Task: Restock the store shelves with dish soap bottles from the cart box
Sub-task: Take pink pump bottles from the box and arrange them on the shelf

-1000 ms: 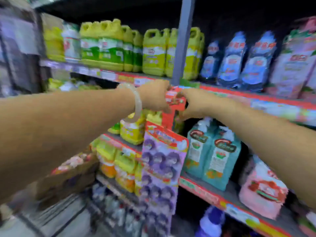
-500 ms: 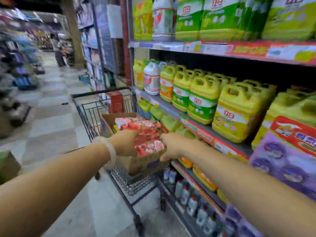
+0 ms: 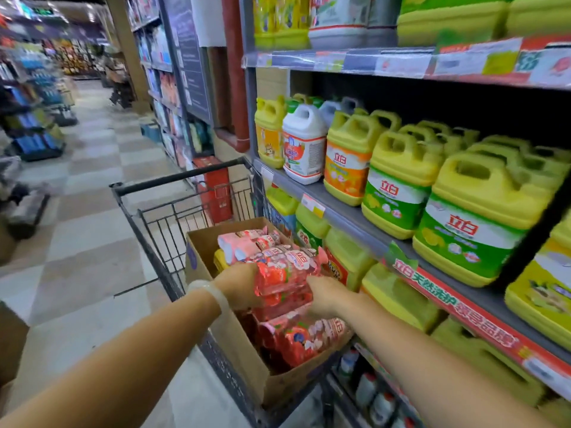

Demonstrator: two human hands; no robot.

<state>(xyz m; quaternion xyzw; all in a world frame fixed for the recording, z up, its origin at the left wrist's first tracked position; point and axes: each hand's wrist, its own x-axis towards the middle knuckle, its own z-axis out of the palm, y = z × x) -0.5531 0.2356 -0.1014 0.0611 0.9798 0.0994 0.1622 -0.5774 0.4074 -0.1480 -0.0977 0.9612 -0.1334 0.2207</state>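
A brown cardboard box (image 3: pixel 244 350) sits in a wire shopping cart (image 3: pixel 173 217) and holds several pink and red dish soap packs. My left hand (image 3: pixel 239 284), with a pale bangle on the wrist, presses on the left side of a red and pink soap pack (image 3: pixel 284 274) at the top of the box. My right hand (image 3: pixel 324 296) grips the same pack from the right. Both hands hold it just above the other packs (image 3: pixel 302 338). The store shelf (image 3: pixel 355 217) with yellow dish soap jugs (image 3: pixel 398 186) runs along the right.
A white jug (image 3: pixel 304 143) and an orange-labelled jug (image 3: pixel 347 162) stand on the middle shelf. Small bottles (image 3: pixel 364 387) line the bottom shelf. A red box (image 3: pixel 216 186) stands beyond the cart. The tiled aisle (image 3: pixel 92 211) stretches away at left, with another carton (image 3: pixel 9 338) at the left edge.
One second ago both hands were at a hanging red item on the shelf edge. The view has swung left to the cart, and both hands now grip a soap pack in the box.
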